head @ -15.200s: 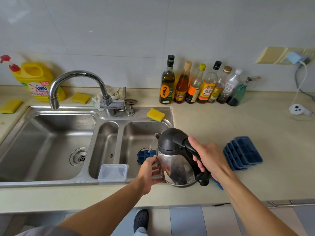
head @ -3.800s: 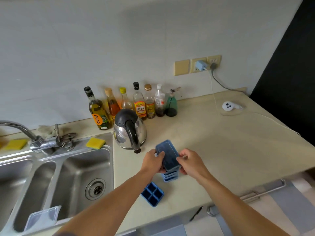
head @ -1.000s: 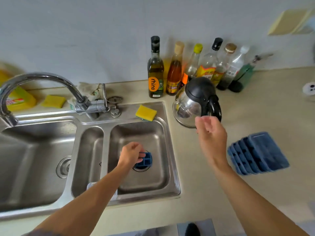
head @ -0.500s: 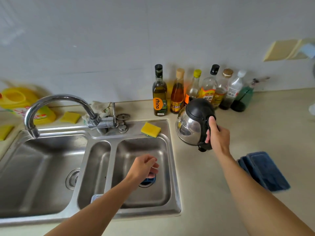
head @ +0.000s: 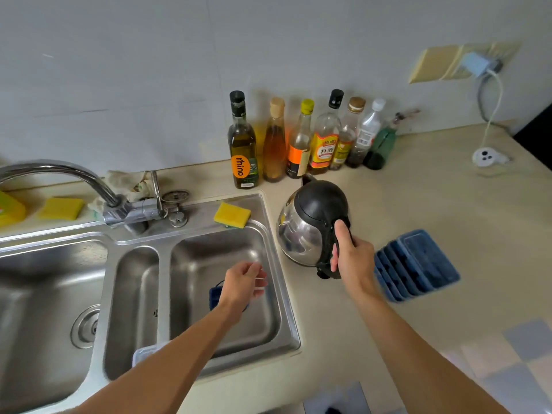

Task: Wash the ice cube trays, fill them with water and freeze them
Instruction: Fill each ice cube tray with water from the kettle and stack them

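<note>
While the person's right hand (head: 352, 259) was wrapped round the black handle of the kettle (head: 301, 234), thumb laid along the top of that handle, the kettle stood upright just to the right of the sink (head: 280, 282), its spout turned toward the back wall. From where I stood I could not tell whether its base rested on the counter (head: 448, 204) or was just clear of it.

The left hand (head: 245, 282) hung over the right-hand basin with its fingers loosely curled, holding nothing. Below it, on the floor of that basin, lay the small blue ice cube tray (head: 214, 297), mostly hidden by the hand and wrist. The stack of blue ice cube trays (head: 418, 264) lay on the counter just right of the kettle hand, fanned so that each tray's edge showed.

A yellow sponge (head: 232, 215) sat on the sink's back corner, near the kettle. Behind it a row of bottles (head: 301, 138) stood against the wall. The faucet (head: 59, 171) arched toward the left basin, and a clear plastic container (head: 143, 354) rested on the sink's front edge, partly behind the left forearm. A second sponge (head: 61, 208) lay behind the left basin.
</note>
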